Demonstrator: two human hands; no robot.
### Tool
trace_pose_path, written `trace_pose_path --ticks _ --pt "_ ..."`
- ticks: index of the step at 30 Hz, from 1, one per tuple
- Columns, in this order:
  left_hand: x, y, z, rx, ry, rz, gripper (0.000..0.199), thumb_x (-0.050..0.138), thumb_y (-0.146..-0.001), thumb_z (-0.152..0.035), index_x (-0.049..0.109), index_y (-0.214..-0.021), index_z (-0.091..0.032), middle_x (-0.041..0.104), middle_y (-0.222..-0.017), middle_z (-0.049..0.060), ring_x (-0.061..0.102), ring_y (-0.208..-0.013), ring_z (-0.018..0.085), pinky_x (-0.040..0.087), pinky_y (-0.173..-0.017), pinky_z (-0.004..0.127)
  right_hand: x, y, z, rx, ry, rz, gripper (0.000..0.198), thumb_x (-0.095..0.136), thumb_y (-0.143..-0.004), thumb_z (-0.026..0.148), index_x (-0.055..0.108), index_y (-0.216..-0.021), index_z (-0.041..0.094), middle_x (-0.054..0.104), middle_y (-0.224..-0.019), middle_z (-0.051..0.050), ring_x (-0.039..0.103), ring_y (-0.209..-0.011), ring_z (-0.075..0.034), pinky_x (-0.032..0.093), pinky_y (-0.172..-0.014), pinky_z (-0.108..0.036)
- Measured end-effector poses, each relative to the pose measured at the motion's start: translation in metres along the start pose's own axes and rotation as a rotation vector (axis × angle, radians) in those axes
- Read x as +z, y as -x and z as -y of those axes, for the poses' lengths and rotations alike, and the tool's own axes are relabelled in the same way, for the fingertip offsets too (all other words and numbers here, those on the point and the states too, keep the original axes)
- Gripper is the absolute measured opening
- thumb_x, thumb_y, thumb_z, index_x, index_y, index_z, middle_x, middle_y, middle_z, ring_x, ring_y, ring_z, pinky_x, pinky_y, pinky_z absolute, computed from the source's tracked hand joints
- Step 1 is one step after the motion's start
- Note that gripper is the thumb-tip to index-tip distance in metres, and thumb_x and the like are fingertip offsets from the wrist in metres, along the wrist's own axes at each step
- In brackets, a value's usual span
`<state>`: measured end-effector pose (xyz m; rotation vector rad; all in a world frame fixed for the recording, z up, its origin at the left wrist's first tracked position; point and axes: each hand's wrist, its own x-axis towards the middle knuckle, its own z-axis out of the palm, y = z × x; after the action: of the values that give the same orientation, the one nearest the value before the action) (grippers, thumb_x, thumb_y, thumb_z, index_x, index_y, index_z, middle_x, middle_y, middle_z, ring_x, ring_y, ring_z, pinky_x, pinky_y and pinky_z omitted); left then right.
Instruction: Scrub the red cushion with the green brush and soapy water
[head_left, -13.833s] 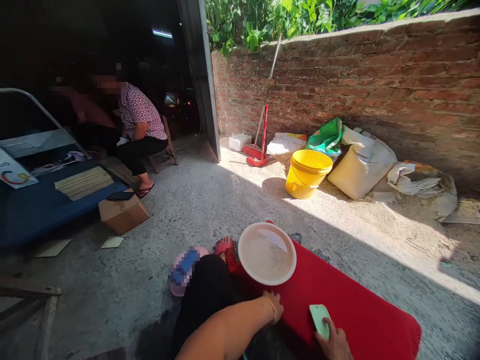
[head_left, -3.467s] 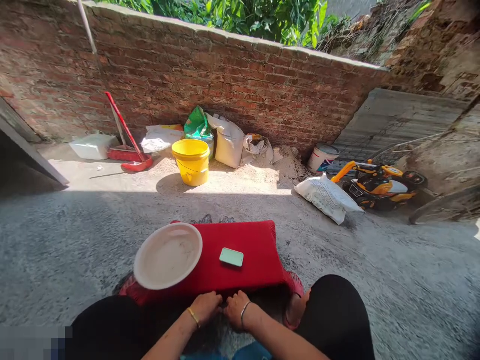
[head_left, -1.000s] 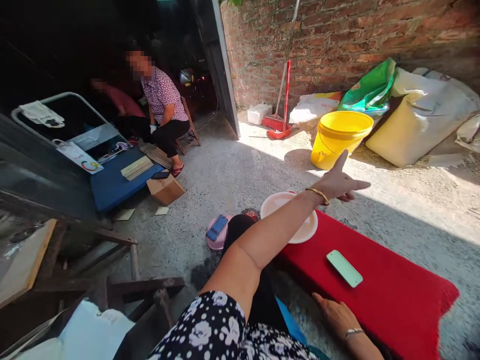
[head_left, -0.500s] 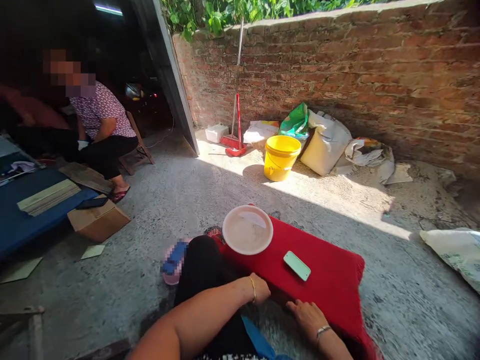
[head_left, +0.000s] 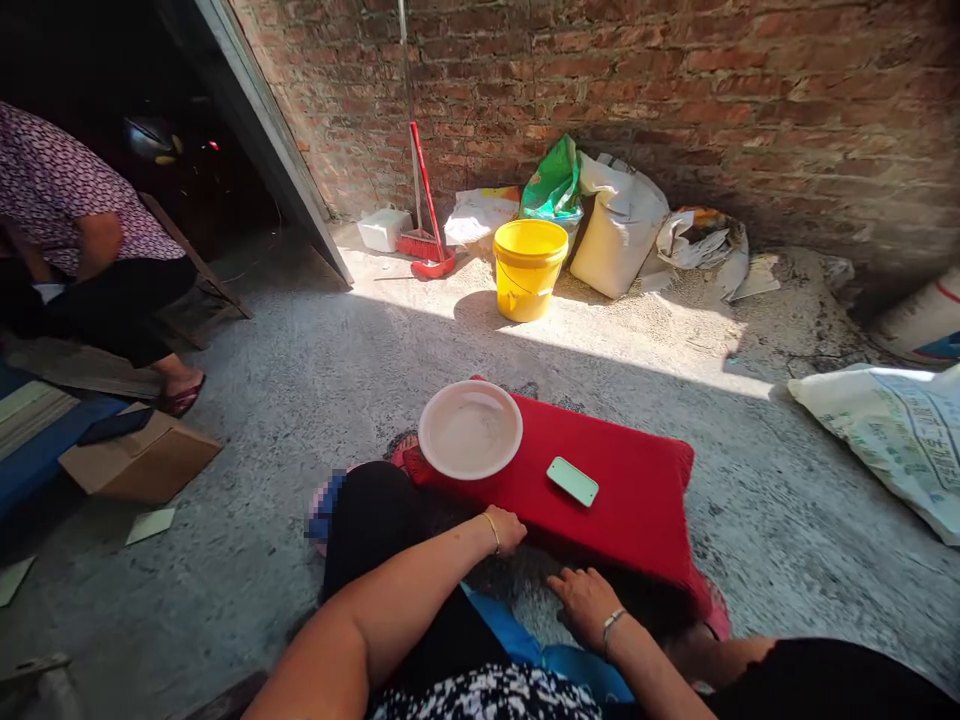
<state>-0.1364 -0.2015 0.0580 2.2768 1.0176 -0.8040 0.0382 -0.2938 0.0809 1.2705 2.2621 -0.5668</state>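
My left hand (head_left: 508,530), with a gold bracelet at the wrist, is closed at the near edge of a low table with a red cover (head_left: 622,450). Its fingertips are hidden, so what they grip does not show. My right hand (head_left: 589,603), wearing a silver bracelet, is held palm down with fingers stretched, just short of the same edge, and holds nothing. On the red cover lie a pale green phone-shaped object (head_left: 572,482) and, at the left end, a pale round basin (head_left: 471,430) with what looks like water.
A yellow bucket (head_left: 529,275) stands beyond the table, near stuffed sacks (head_left: 619,230) and a red broom (head_left: 420,245) against the brick wall. Another person (head_left: 90,200) sits at the left by a cardboard box (head_left: 142,455). A white sack (head_left: 892,430) lies on the right.
The view has tipped down and swung right, bringing my right leg into sight. My right hand has come away from the table's edge; my left hand remains closed at it.
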Motion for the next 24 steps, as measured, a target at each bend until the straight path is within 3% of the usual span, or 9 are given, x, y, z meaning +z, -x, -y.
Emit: trace_pose_path --ticks 18,24 --pt "-0.002 -0.001 0.003 0.005 -0.040 -0.064 0.037 0.064 -0.078 -0.028 0.066 -0.114 -0.022 0.066 -0.117 0.016 0.064 -0.108 0.029 0.053 -0.088 0.044 0.003 -0.004 -0.002 0.041 0.069 0.064 0.033 0.057 -0.083 0.019 0.066 -0.115 0.017 0.069 -0.108 -0.015 0.065 -0.103 -0.030 0.048 -0.089 -0.045" --pt "-0.001 -0.003 -0.002 0.018 -0.049 -0.063 0.039 0.060 -0.080 -0.023 0.065 -0.118 -0.016 0.064 -0.120 0.021 0.063 -0.111 0.033 0.053 -0.088 0.049 0.006 -0.006 -0.005 0.057 0.064 0.041 0.033 0.054 -0.084 0.017 0.066 -0.114 0.019 0.069 -0.107 -0.014 0.066 -0.102 -0.030 0.049 -0.089 -0.046"
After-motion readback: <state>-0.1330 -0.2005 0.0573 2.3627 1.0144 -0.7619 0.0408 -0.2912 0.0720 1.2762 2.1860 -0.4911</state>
